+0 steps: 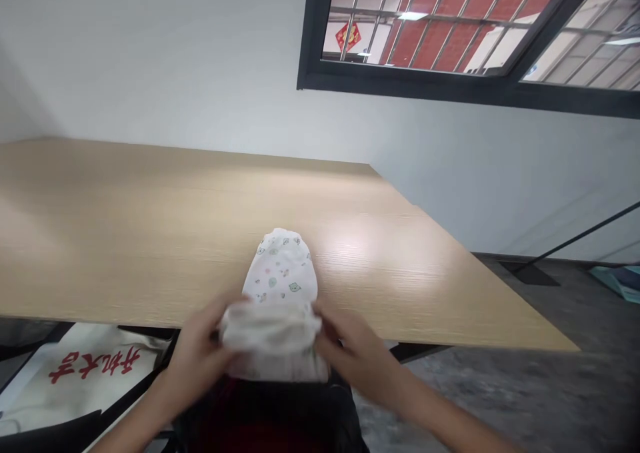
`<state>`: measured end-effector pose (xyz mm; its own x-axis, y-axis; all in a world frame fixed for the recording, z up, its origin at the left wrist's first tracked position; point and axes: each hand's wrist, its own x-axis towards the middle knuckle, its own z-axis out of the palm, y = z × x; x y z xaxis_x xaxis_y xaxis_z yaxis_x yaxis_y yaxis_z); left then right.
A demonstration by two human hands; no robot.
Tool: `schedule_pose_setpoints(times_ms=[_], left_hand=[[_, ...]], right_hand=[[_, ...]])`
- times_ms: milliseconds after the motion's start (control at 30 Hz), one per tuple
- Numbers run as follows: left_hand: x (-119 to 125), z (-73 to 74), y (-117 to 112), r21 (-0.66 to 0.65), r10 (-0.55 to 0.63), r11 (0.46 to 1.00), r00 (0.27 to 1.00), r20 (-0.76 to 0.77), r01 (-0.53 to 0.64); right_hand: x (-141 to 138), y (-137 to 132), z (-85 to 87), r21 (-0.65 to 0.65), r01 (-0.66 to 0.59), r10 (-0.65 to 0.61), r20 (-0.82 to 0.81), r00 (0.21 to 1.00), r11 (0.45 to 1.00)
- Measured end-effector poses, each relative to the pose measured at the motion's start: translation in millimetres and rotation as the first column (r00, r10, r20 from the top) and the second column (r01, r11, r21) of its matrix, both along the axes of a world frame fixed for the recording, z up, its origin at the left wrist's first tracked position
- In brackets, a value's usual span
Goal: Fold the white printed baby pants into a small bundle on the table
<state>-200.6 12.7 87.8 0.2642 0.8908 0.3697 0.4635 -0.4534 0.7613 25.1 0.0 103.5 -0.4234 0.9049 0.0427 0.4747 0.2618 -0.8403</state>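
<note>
on the pale wooden counter (150, 226), close to its near edge, lies a printed white cloth (280, 273), a little after 6 o'clock from the middle of the view. its rounded, gathered end points to 12 o'clock, and small green, pink and grey figures are printed on it. at its 6 o'clock side is a bunched white part (270, 330), blurred by motion; i cannot tell if this is the same piece, folded over, or another one. the left hand (205, 343) is at 8 o'clock of the print and the right hand (350, 346) at 4 o'clock. on both hands the fingers are bent nearly together, with only the thickness of the bunched fabric between thumb and fingers, and they grip its two sides. the exact contact of the fingertips is too blurred to tell. toward 8 o'clock, lower than the counter, there is a cream bag (90, 390) with red characters. toward 1 o'clock, a dark-framed window (400, 80) with metal bars is set in the white wall (175, 60).
</note>
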Motion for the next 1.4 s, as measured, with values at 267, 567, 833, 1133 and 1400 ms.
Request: schedule_pose_setpoints(times_ms=[267,567,833,1133,1400], left_hand=[[54.5,-0.8,139.9,-0.022,0.220,0.972,0.943,-0.251,-0.232],[46.7,-20.4,174.2,0.041,-0.238,0.914,0.617,-0.750,0.403],[19.6,-19.7,123.5,-0.128,-0.363,0.920,0.682,-0.634,0.371],[-19.4,-19.3,45.4,-0.368,-0.623,0.779,0.693,-0.362,0.508],[3.4,-23.5,46.1,-0.487,-0.202,0.842,0.972,0.117,0.233]], right_hand=[[2.2,143.2,-8.7,0.074,0.392,-0.390,-0.035,0.920,0.917],[-2.8,38.7,-60.0,0.579,-0.156,-0.020,0.286,0.958,0.801],[16.1,44.2,-39.6,0.382,-0.289,0.072,0.491,0.868,0.878],[31.9,10.4,-49.0,0.217,-0.171,0.126,0.204,0.971,0.961],[5.7,34.7,-32.3,-0.126,0.365,-0.380,-0.134,0.915,0.923]])
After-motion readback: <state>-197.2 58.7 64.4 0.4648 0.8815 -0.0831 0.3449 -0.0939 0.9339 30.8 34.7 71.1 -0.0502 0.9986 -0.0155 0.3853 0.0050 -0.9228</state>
